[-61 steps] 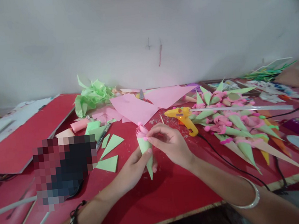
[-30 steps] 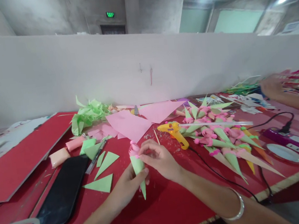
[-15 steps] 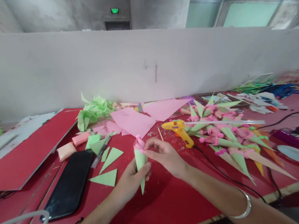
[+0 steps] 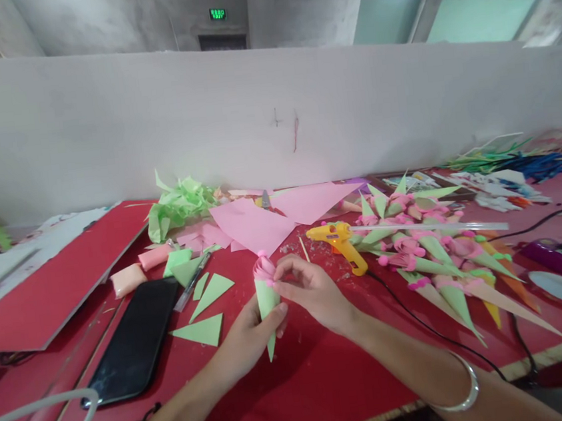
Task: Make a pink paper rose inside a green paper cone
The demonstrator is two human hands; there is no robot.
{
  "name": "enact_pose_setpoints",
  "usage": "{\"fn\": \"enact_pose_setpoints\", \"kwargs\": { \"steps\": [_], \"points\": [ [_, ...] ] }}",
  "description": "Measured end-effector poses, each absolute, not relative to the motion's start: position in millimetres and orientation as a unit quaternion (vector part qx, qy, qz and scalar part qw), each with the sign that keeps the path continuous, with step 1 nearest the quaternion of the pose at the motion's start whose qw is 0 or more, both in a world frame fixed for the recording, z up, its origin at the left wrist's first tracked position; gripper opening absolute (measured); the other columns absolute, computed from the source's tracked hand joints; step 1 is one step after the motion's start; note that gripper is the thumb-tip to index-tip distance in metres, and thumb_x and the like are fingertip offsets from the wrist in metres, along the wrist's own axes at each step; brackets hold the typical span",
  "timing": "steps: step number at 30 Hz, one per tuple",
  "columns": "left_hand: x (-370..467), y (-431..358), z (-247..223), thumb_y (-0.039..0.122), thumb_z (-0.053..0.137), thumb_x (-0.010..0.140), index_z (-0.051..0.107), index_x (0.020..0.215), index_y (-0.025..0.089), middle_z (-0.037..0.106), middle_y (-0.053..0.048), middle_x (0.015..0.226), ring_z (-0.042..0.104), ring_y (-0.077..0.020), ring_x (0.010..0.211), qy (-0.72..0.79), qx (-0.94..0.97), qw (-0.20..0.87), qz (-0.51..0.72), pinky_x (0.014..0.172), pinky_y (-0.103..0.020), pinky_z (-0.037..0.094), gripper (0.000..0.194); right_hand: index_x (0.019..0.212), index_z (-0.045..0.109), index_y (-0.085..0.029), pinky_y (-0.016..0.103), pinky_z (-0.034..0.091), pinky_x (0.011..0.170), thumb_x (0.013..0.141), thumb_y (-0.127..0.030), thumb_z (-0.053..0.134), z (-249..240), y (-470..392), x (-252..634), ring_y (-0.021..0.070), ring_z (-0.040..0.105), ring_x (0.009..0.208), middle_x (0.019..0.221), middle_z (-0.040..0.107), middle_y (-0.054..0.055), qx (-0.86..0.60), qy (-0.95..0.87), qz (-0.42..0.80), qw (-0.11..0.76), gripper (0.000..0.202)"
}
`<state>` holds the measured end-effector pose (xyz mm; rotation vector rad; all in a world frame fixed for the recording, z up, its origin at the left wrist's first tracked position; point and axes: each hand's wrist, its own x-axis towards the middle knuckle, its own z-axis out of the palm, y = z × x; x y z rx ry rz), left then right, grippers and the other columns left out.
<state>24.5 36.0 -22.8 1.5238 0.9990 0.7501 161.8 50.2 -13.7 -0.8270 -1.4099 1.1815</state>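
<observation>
Above the red tabletop (image 4: 339, 382), the left hand (image 4: 253, 330) grips a pale-green paper cone (image 4: 267, 299) tip-down, apparently leaving its curled pink top (image 4: 264, 269) free for the right hand (image 4: 317, 294), whose fingertips (image 4: 279, 280) pinch its edge.

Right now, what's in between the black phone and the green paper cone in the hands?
In the head view: from the phone, green paper triangles on the red table, then the left hand, which holds the cone.
</observation>
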Motion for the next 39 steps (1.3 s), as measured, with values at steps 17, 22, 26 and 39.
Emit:
{"fn": "enact_pose_setpoints", "kwargs": {
  "steps": [17,22,26,39],
  "points": [
    [21.8,35.8,-25.9,0.048,0.041,0.077,0.039,0.061,0.017,0.04,0.005,0.053,0.036,-0.0075,0.048,0.406,0.641,0.579,0.299,0.048,-0.021,0.032,0.035,0.098,0.053,-0.021,0.026,0.042,0.073,0.07,-0.029,0.06,-17.9,53.3,161.5,0.0122,0.053,0.081,0.088,0.056,0.001,-0.287,-0.478,0.685,0.468,0.03],
    [22.0,35.3,-27.4,0.048,0.04,0.078,0.04,0.06,0.016,0.04,0.004,0.051,0.034,-0.007,0.048,0.377,0.653,0.59,0.288,0.049,-0.02,0.031,0.037,0.091,0.06,-0.017,0.023,0.041,0.067,0.071,-0.026,0.061,-16.5,52.4,162.9,0.0091,0.053,0.07,0.077,0.059,0.0,-0.253,-0.468,0.718,0.448,0.022],
    [23.2,34.7,-26.3,0.049,0.04,0.078,0.04,0.06,0.016,0.04,0.004,0.05,0.034,-0.007,0.047,0.369,0.648,0.6,0.288,0.049,-0.02,0.032,0.037,0.09,0.062,-0.017,0.021,0.04,0.068,0.07,-0.023,0.061,-18.8,52.7,162.6,0.0084,0.052,0.073,0.077,0.059,0.0,-0.26,-0.473,0.699,0.468,0.021],
    [23.7,36.9,-30.1,0.042,0.044,0.078,0.042,0.07,0.016,0.043,0.005,0.054,0.039,-0.0069,0.047,0.39,0.667,0.574,0.27,0.046,-0.019,0.032,0.027,0.083,0.06,-0.02,0.02,0.038,0.067,0.065,-0.023,0.066,-18.1,57.7,163.8,0.0072,0.048,0.069,0.076,0.054,-0.003,-0.268,-0.433,0.659,0.554,0.019]
  ]
}}
